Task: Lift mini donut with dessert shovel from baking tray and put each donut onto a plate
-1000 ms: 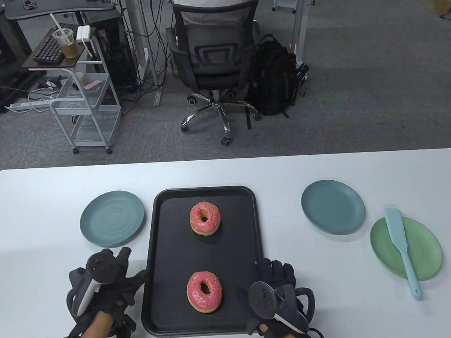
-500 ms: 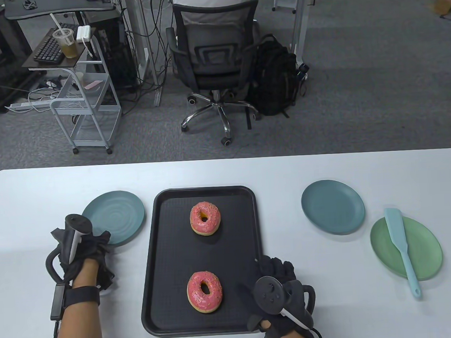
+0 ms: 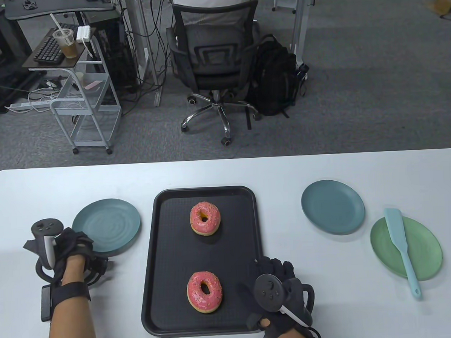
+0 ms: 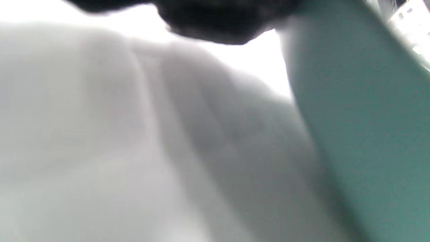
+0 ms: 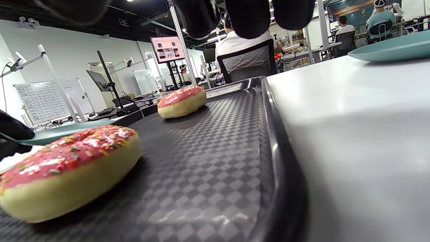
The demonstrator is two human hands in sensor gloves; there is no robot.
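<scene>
Two pink-iced donuts lie on the black baking tray [image 3: 166, 255], one at the far end [image 3: 205, 218] and one near me [image 3: 204, 291]. The light blue dessert shovel [image 3: 400, 248] lies across a green plate [image 3: 426, 249] at the right, untouched. My left hand [image 3: 80, 242] grips the near-left rim of the left teal plate [image 3: 109, 222]; that plate [image 4: 362, 117] fills the right of the blurred left wrist view. My right hand [image 3: 274, 266] rests with relaxed fingers on the tray's near-right rim. Its fingertips [image 5: 248, 16] hang above the tray [image 5: 218, 151] and both donuts [image 5: 67, 171] [image 5: 182, 101].
A second teal plate [image 3: 333, 212] sits right of the tray, beside the green one. Beyond the white table's far edge [image 3: 225, 160] stand an office chair [image 3: 214, 60], a backpack and a small cart.
My left hand moved up from the tray's near-left corner to the left teal plate, took its rim and slid it left and toward me. The right hand stayed put.
</scene>
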